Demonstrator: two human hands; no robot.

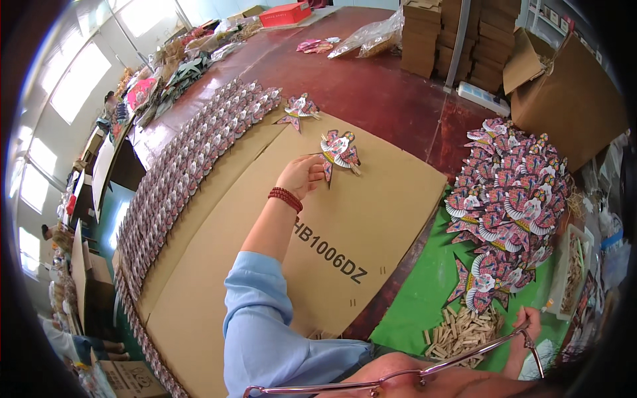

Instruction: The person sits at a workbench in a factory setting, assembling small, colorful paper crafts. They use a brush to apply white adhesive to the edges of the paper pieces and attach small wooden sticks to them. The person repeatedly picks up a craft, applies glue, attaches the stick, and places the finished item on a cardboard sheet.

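Note:
My left hand [302,176], with red beads at its wrist, reaches over a large cardboard sheet [265,232]. Its curled fingers pinch the tail side of a colourful swallow-shaped kite [340,150], which has a pale stick at its lower edge. Another such kite [303,106] lies at the sheet's far edge. At lower right, my right hand [529,320] is closed beside a heap of small wooden pieces [466,331]. Whatever its fingers hold is too small to tell. Beyond that heap rises a big pile of matching swallow kites [507,189].
Dense overlapping rows of kites [192,166] curve along the left. A green sheet [411,305] lies under the right-hand heaps, beside a clear plastic box [572,272]. Cartons [564,93], a metal post [460,46] and a white power strip [483,97] stand at far right.

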